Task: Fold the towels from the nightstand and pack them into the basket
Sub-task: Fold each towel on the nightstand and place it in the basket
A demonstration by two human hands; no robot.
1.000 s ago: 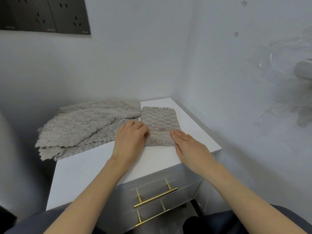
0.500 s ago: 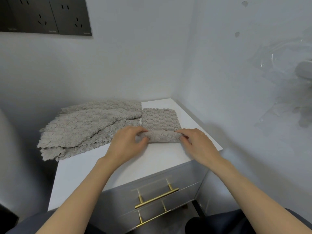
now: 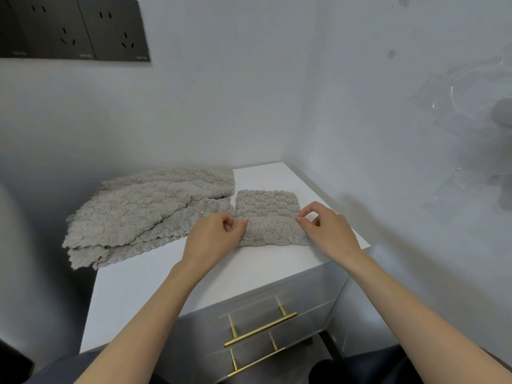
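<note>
A person seated at a white nightstand (image 3: 249, 273) in the corner of a room works on a small grey towel (image 3: 270, 217) at the far right of its top. The left hand (image 3: 214, 236) pinches the towel's near left corner between thumb and curled fingers, and the right hand (image 3: 329, 231) pinches the near right corner the same way. Between them the near edge stands raised in a soft roll, turned toward the far half, which lies flat on the top.

Just to the left, touching or almost touching the small towel, a loose pile of towels (image 3: 144, 214) in the same grey fleece spreads across the far left of the nightstand, its left edge hanging over the side. No basket is in view. Two drawers with brass handles (image 3: 260, 329) face the person, and dark wall sockets (image 3: 74, 29) sit high on the far wall.

The cloth looks thick, light and limp, with a bumpy pile that should cling to itself rather than slide. It sags wherever it is unsupported, so the fold likely holds its line best when taken at both corners at once, as here, and pressed flat afterwards. The finished bundle should be easy to lift from below with an open palm. The heaped towels will probably need spreading out first.
</note>
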